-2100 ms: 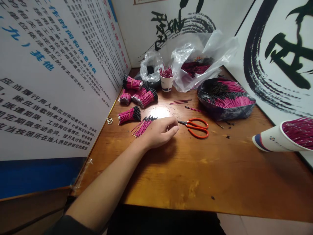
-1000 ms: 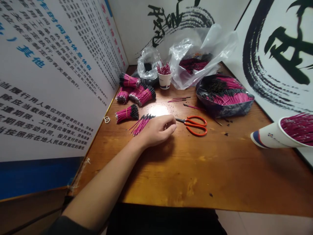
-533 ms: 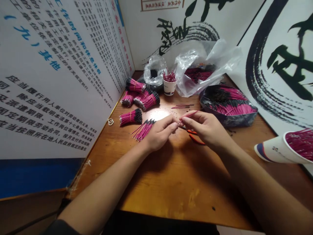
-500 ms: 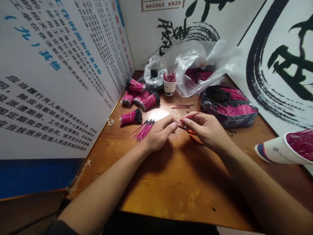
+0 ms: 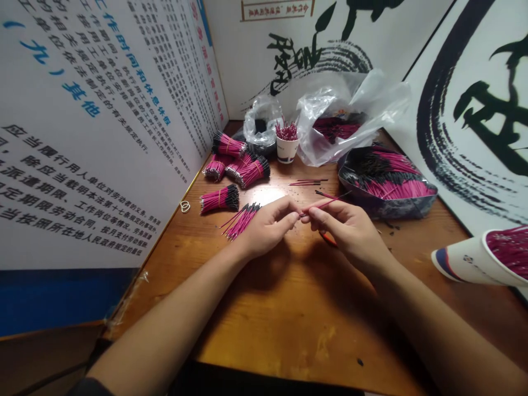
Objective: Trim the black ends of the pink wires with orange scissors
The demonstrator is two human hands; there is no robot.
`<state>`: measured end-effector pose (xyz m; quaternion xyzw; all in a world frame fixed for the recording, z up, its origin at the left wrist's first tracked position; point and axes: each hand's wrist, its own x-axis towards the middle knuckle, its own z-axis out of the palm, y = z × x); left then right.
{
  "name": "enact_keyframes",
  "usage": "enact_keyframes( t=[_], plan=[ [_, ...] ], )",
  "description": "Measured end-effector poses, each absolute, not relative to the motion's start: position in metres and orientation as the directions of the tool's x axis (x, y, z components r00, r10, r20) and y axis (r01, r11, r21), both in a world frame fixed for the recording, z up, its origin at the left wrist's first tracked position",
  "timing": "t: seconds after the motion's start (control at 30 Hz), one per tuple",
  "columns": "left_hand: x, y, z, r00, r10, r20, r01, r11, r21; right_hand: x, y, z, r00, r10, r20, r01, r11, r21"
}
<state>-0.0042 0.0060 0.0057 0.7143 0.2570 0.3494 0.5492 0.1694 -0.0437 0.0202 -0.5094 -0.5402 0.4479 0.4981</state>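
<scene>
We see varnished wooden tabletop, glossy, rough in worn patches. Magenta plastic-sheathed wires, smooth, faintly shiny. Clear polythene bag, thin, crinkled, glossy. Dark film bag, shiny. White paper cup, matt. Scissors handle, glossy orange plastic. Printed wall panel, smooth, low sheen.

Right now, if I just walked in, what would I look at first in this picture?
The bright pink wires with black tips stand out most: tied bundles lie on the wooden table left of the middle, and a big heap fills a dark bag on the right. In the middle, the right hand pinches a single pink wire close to the left hand. Big black brush strokes cover the wall on the right.
</scene>
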Motion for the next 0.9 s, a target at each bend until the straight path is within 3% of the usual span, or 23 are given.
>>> enact_keyframes(
  t=[0.1, 0.23, 0.37, 0.6, 0.9],
  plan=[
    [-0.005, 0.008, 0.007, 0.563, 0.793, 0.232, 0.001, -0.281, 0.96, 0.176, -0.041, 0.017, 0.113, 0.993, 0.044, -0.037, 0.049, -0.998],
    [-0.005, 0.011, 0.003, 0.535, 0.818, 0.211, -0.119, -0.174, 0.978, 0.179, -0.038, 0.015, 0.128, 0.989, -0.079, -0.262, -0.043, -0.964],
    [-0.003, 0.013, 0.0, 0.556, 0.819, 0.144, -0.22, -0.022, 0.975, 0.177, -0.036, 0.013, 0.132, 0.982, -0.137, -0.327, -0.087, -0.941],
    [-0.006, 0.008, 0.01, 0.628, 0.754, 0.19, -0.089, -0.173, 0.981, 0.175, -0.036, 0.011, 0.172, 0.973, -0.153, -0.322, -0.091, -0.942],
    [-0.007, 0.01, 0.005, 0.639, 0.75, 0.172, 0.13, -0.325, 0.937, 0.171, -0.041, 0.013, 0.193, 0.976, -0.103, -0.069, -0.091, -0.993]
  ],
)
